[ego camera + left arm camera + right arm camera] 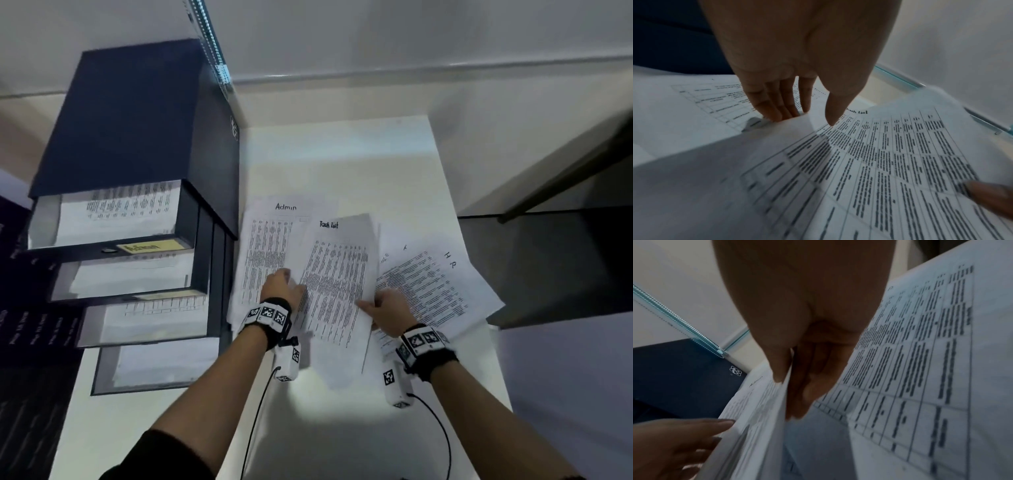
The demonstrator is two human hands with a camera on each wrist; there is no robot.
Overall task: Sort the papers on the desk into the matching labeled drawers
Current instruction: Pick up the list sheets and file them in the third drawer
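Observation:
A printed sheet headed "Task List" [335,274] [879,162] [760,426] is raised off the white desk [342,161], between an "Admin" sheet [267,240] on its left and "HR" sheets [431,284] [920,353] on its right. My right hand [366,305] [789,395] pinches its right edge, thumb on top and fingers underneath. My left hand [284,281] [807,118] is at its left edge. The left fingers are straight; their tips slip under the sheet onto the Admin sheet, and the thumb is over the top.
A dark blue drawer cabinet [137,113] stands left of the papers with several drawers pulled out, each holding papers; one front carries a yellow label [150,246]. A wall runs along the back. The desk ends at the right, with a dark surface [548,260] beyond.

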